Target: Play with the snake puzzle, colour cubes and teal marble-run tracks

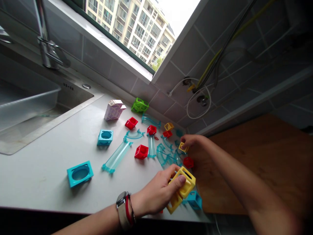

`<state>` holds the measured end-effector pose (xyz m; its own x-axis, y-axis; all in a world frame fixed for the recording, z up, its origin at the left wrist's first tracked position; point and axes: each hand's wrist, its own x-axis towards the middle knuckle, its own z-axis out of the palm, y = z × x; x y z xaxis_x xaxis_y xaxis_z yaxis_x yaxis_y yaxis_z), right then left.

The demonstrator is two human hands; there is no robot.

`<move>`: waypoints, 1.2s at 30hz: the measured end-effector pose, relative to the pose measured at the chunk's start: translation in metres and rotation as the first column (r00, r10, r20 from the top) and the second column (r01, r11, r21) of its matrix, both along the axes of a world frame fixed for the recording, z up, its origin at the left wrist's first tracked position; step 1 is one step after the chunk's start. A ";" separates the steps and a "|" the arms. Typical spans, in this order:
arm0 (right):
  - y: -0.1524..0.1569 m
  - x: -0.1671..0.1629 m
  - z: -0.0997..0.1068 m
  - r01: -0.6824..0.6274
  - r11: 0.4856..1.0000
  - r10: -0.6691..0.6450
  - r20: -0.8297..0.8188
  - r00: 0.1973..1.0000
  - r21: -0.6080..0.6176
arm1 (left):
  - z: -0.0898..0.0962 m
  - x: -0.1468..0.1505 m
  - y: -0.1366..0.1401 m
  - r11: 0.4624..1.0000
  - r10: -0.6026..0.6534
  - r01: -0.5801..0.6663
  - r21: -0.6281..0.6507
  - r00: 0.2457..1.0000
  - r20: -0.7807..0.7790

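**Yellow blocks gripped in both hands above a bench strewn with toy pieces**

At the far left, a clear plastic tub [29, 112] is held in a steel sink [80, 93], over which a chrome tap [44, 49] is mounted. The white bench [44, 182] is bordered by grey wall tiles. Two blue blocks, a nearer one [70, 178] and a farther one [104, 143], are set well apart. Beyond them is stood a pale purple-and-white pack [114, 111]; any print on it cannot be made out. Next, clear blue track pieces [117, 155] and red blocks [141, 152] are scattered, with a green block [140, 105] placed near the wall. Above, an apartment building [137, 26] is framed by the window.

Two yellow blocks [187, 184], one against the other, are pinched between thumb and fingers of the left hand [157, 189], over the bench's near edge; a watch [121, 199] is worn on that wrist. Farther back, a small yellow block [182, 147] is pinched by the fingertips of the right hand [189, 140], beside the track pieces. Cables [217, 58] are strung along the wall, and the right side is filled by a brown wooden surface [234, 192].
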<state>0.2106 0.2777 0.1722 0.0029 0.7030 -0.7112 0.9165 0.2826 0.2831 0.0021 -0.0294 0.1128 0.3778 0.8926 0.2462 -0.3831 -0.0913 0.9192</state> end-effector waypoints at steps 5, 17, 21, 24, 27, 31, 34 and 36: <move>-0.026 0.035 0.014 0.032 0.999 -0.032 -0.010 0.999 -0.004 | -0.002 -0.002 0.007 0.999 0.048 -0.048 -0.020 0.999 0.006; -0.110 0.054 0.050 -0.161 0.915 0.255 -0.220 0.942 0.370 | -0.008 -0.009 0.023 0.971 0.205 -0.186 -0.149 0.971 0.126; -0.169 0.011 0.071 -0.244 0.918 0.378 -0.506 0.775 0.312 | -0.008 -0.009 0.023 0.959 0.278 -0.282 -0.032 0.956 -0.098; -0.224 -0.014 0.074 -0.283 0.906 0.422 -0.695 0.582 0.313 | -0.003 -0.005 0.016 0.954 0.293 -0.273 0.124 0.934 -0.204; -0.265 -0.019 0.070 -0.247 0.872 0.487 -0.694 0.531 0.422 | 0.002 0.001 0.006 0.950 0.272 -0.224 0.217 0.937 -0.221; -0.288 0.010 0.069 -0.153 0.884 0.439 -0.671 0.598 0.442 | 0.001 0.005 -0.002 0.958 0.224 -0.150 0.243 0.924 -0.311; -0.286 0.053 0.063 -0.135 0.901 0.357 -0.531 0.768 0.411 | -0.002 0.001 0.000 0.954 0.252 -0.174 0.242 0.907 -0.339; -0.281 0.086 0.052 -0.075 0.934 0.225 -0.412 0.883 0.349 | -0.003 -0.007 0.004 0.942 0.301 -0.216 0.257 0.880 -0.366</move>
<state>0.2970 -0.0036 0.2245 -0.3797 0.8543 -0.3549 0.9192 0.3917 -0.0405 -0.0045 -0.0254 0.1098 0.2441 0.9185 0.3112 0.0709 -0.3369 0.9389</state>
